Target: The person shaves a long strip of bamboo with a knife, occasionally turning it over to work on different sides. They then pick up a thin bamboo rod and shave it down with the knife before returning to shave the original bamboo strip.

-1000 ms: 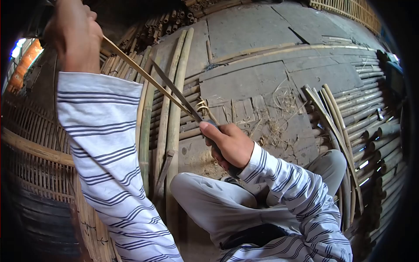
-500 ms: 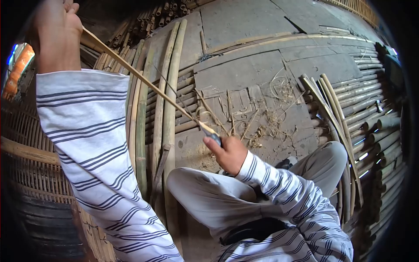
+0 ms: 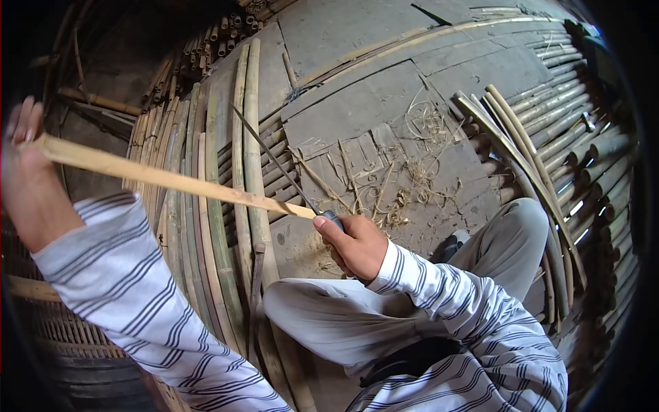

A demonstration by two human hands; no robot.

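A pale bamboo strip (image 3: 171, 180) stretches across the left half of the view. Its far left end is in my left hand (image 3: 34, 172), whose fingers are partly blurred. My right hand (image 3: 357, 246) is wrapped round the dark handle of a knife (image 3: 276, 162), with the thumb by the strip's right end. The long thin blade points up and left, crossing behind or beside the strip near its right end; whether they touch is hard to tell. Curled shavings (image 3: 412, 182) lie on the floor boards beyond my right hand.
Long bamboo poles (image 3: 252, 130) lie to the left of my bent legs (image 3: 336, 312). More poles (image 3: 528, 158) rest at the right over a slatted bamboo floor. Stacked bamboo tubes (image 3: 220, 34) are at the top, and a woven basket (image 3: 75, 340) at the lower left.
My left hand has moved down and to the left, and the strip now lies flatter with its wide face showing. The knife blade shows more clearly above it.
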